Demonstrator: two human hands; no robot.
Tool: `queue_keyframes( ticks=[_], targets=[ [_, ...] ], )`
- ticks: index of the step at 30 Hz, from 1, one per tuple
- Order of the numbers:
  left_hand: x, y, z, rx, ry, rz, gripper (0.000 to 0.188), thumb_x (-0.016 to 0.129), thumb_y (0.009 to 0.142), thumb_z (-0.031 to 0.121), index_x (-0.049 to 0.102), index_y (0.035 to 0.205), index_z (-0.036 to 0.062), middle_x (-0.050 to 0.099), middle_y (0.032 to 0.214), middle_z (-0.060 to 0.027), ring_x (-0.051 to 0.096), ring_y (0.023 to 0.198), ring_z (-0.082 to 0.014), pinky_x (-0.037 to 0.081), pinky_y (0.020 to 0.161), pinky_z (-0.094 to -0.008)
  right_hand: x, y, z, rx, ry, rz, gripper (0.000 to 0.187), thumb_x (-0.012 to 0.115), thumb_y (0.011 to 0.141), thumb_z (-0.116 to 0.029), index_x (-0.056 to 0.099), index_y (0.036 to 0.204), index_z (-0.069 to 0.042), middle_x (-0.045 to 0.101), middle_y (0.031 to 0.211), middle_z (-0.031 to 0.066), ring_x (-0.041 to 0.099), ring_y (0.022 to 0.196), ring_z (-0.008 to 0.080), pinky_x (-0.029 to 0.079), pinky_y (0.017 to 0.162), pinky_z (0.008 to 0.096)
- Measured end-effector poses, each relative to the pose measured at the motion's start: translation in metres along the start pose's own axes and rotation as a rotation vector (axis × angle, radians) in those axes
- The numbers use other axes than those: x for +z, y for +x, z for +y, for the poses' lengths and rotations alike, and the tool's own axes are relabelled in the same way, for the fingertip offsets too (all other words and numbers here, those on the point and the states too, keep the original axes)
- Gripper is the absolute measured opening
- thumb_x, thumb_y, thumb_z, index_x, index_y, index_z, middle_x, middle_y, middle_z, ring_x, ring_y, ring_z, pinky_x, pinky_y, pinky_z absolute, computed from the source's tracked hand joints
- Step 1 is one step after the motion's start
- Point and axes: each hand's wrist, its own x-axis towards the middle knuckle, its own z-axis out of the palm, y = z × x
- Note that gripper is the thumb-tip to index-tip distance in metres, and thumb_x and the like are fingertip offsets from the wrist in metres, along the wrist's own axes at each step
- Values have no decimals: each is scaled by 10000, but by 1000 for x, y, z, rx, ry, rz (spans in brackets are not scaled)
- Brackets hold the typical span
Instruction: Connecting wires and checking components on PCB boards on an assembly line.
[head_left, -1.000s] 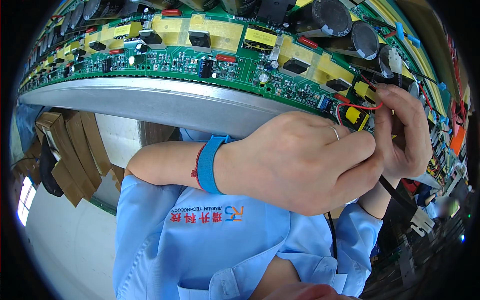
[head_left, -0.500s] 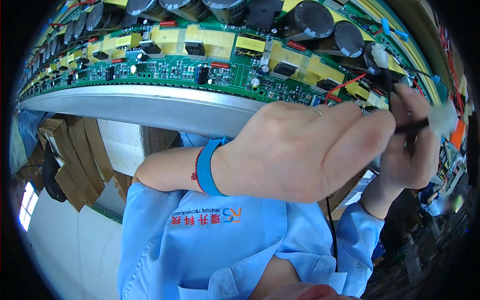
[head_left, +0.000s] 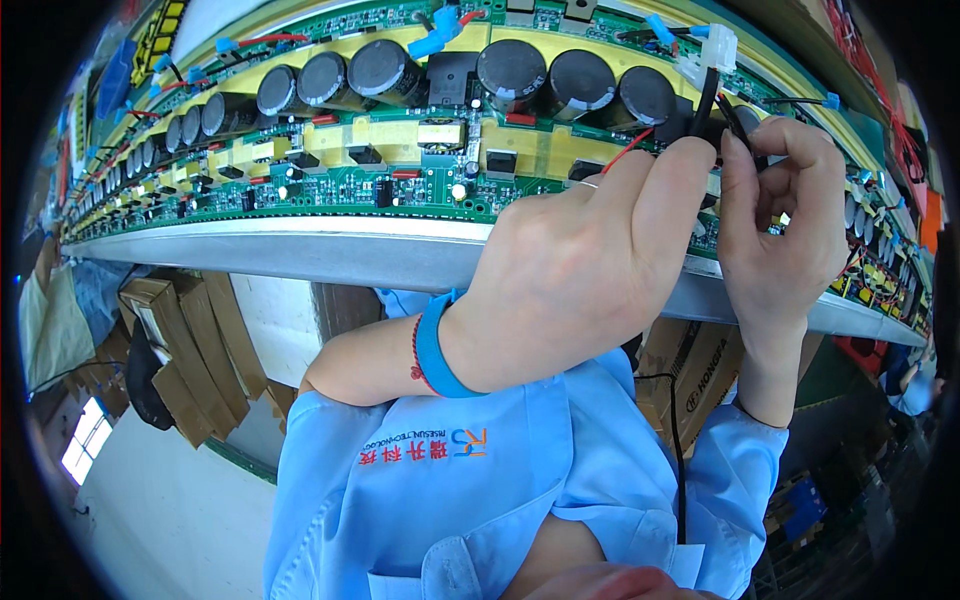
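Observation:
Black sleeved cables (head_left: 706, 103) with white plastic connectors (head_left: 716, 48) at their upper ends stand up between my hands. My left hand (head_left: 570, 255), with a blue wristband (head_left: 432, 345), closes its fingers on one cable; a red wire (head_left: 628, 148) shows beside them. The thumb and forefinger of my right hand (head_left: 785, 215) pinch the other black cable close by. Behind both hands lies a green circuit board (head_left: 425, 185) carrying black cylindrical capacitors (head_left: 512, 75) and yellow-taped parts. My left fingertips are partly hidden behind the hand.
A metal rail (head_left: 380, 255) runs along the boards' near edge. Blue-capped wires (head_left: 435, 38) stick up behind the capacitors. Red wires (head_left: 880, 80) hang at the far right. Cardboard boxes (head_left: 180, 340) stand at left below the rail, others (head_left: 700, 375) below my right hand.
The white connectors have come upright, and the cables are drawn closer together between my hands. My right hand has turned from spread fingers to a pinch. The whole view has shifted.

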Motion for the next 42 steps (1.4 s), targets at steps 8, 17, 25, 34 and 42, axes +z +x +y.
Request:
queue_keyframes(
  ticks=[8, 17, 25, 34, 42],
  targets=[
    [-2, 1, 1, 26, 101, 6, 510, 574, 801, 40, 502, 1293, -75, 588, 785, -90, 582, 517, -126, 456, 416, -264, -9, 0, 2, 18, 3, -41, 205, 633, 791, 97, 569, 952, -13, 571, 855, 85, 572, 689, 240, 471, 550, 301],
    [-9, 8, 10, -40, 214, -126, 437, 704, 796, 56, 584, 1215, 20, 660, 894, -71, 638, 606, -166, 496, 486, -287, -22, 1, -11, 117, -10, -60, 195, 646, 792, 97, 609, 951, -8, 602, 883, 94, 595, 625, 204, 469, 511, 277],
    [-21, 10, 9, 42, 268, -158, 320, 709, 683, 72, 654, 997, 41, 556, 766, -45, 573, 543, -166, 475, 473, -296, -9, -5, -10, -169, -315, -68, 287, 674, 722, -5, 699, 996, -87, 621, 901, 21, 615, 616, 161, 463, 472, 274],
    [-76, -30, -28, 72, 78, -9, 300, 777, 677, -21, 727, 966, 43, 667, 793, -81, 619, 646, -220, 472, 530, -282, -14, -8, -23, -144, -440, -169, 236, 720, 810, -53, 728, 1039, -108, 622, 906, 22, 606, 625, 154, 470, 496, 271],
    [-75, -70, -51, 102, 232, 16, 333, 786, 687, 75, 704, 1010, 76, 680, 909, -28, 588, 704, -158, 409, 597, -288, -15, -24, -23, -136, -530, -307, 342, 711, 782, -9, 731, 1098, -138, 604, 861, 4, 561, 573, 122, 437, 467, 272]
  ],
)
